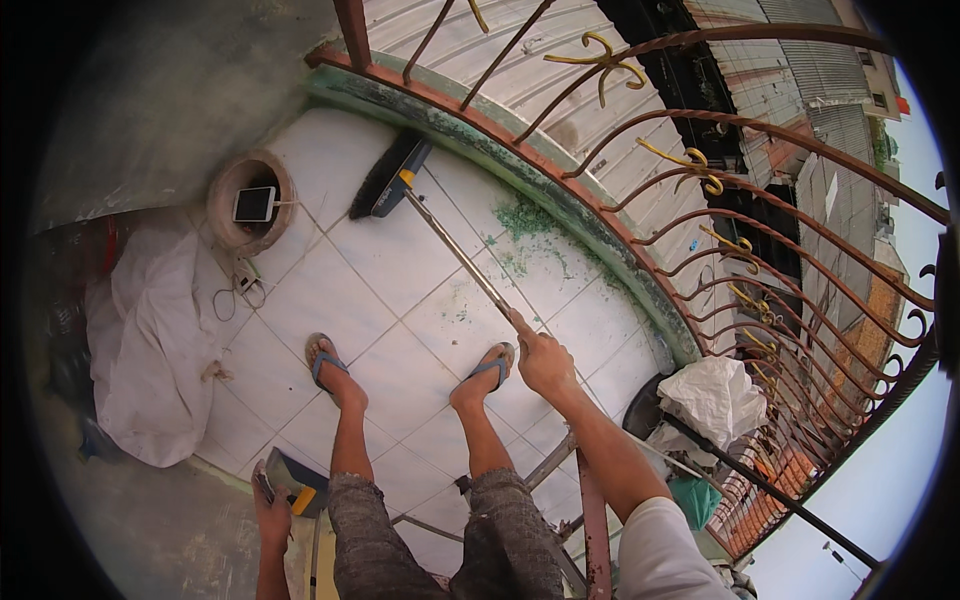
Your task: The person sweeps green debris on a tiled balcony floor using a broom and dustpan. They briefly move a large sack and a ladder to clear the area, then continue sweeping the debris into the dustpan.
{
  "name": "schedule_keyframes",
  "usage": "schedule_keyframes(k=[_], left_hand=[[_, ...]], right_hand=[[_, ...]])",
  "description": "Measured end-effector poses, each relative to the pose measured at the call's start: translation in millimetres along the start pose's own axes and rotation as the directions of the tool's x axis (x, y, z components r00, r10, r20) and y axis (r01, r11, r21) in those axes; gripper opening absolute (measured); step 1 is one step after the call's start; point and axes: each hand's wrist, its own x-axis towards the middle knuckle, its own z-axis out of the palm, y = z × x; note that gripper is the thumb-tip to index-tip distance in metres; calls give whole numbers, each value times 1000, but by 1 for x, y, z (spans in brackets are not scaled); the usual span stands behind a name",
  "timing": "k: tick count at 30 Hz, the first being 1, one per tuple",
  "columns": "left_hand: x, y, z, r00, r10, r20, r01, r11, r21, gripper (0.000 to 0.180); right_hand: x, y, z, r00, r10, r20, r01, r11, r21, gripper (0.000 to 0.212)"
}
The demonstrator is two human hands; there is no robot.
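My right hand (543,362) is wrapped round the upper part of the metal handle of a broom (455,240). The broom's dark bristle head, with a grey and yellow socket, rests on the white tiles near the low green wall. Green debris (530,220) is scattered on the floor right of the handle, thickest beside that wall. At the lower left, my left hand (272,512) is closed round a small dark object I cannot make out. Close beside it is a dark grey and yellow dustpan-like piece (298,482), partly hidden by my leg.
A round clay pot (222,215) has a white-framed device on it, with a cable (240,290) on the floor. A white sack (150,350) lies left. An iron railing (700,170) tops the low wall. A crumpled white bag (712,400) and metal bars (592,520) are at right.
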Motion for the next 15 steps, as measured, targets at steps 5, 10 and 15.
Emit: schedule_keyframes(k=[5,10,15], left_hand=[[17,-27,-5,997,71,-23,-69,994,86,62],[13,36,-2,994,-102,35,95,982,164,60],[81,-6,-51,990,97,99,-119,959,259,63]], right_hand=[[-70,80,37,983,181,10,-180,968,174,53],[-165,115,97,921,387,-30,-361,883,298,50],[-237,43,74,856,513,58,-487,764,425,51]])
